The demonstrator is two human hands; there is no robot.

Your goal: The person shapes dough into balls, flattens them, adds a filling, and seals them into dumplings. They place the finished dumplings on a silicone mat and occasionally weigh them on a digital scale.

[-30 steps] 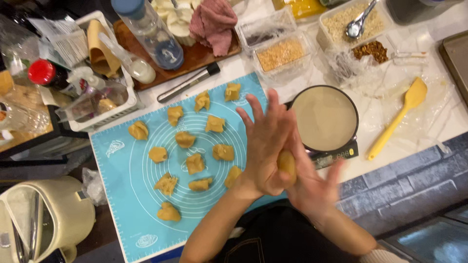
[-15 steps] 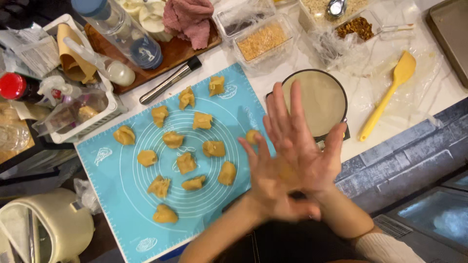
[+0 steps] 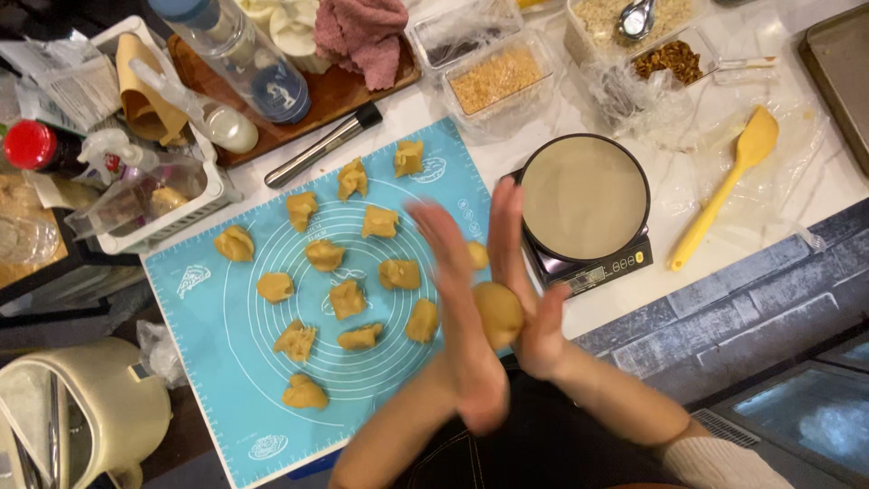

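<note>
My left hand [image 3: 457,312] and my right hand [image 3: 529,272] are pressed palm to palm with a round tan dough ball [image 3: 499,313] between them, fingers stretched out flat. The left hand is blurred by motion. They hover over the right edge of a blue silicone baking mat [image 3: 208,362]. Several rough tan dough pieces [image 3: 347,299] lie spread over the mat's printed circles, left of the hands. One piece is partly hidden behind my left fingers.
A kitchen scale carrying a round cream-filled dish [image 3: 584,195] stands just right of the hands, beside a yellow spatula [image 3: 724,195]. Behind the mat are a metal rod-like tool [image 3: 321,145], a wooden board [image 3: 317,95], a pink cloth [image 3: 362,32], a bottle [image 3: 240,59] and tubs of toppings [image 3: 498,77]. A cream appliance [image 3: 77,417] is at bottom left.
My palms have slid against each other. The dough ball, hidden behind the hands half a second ago, now shows between them near the wrists.
</note>
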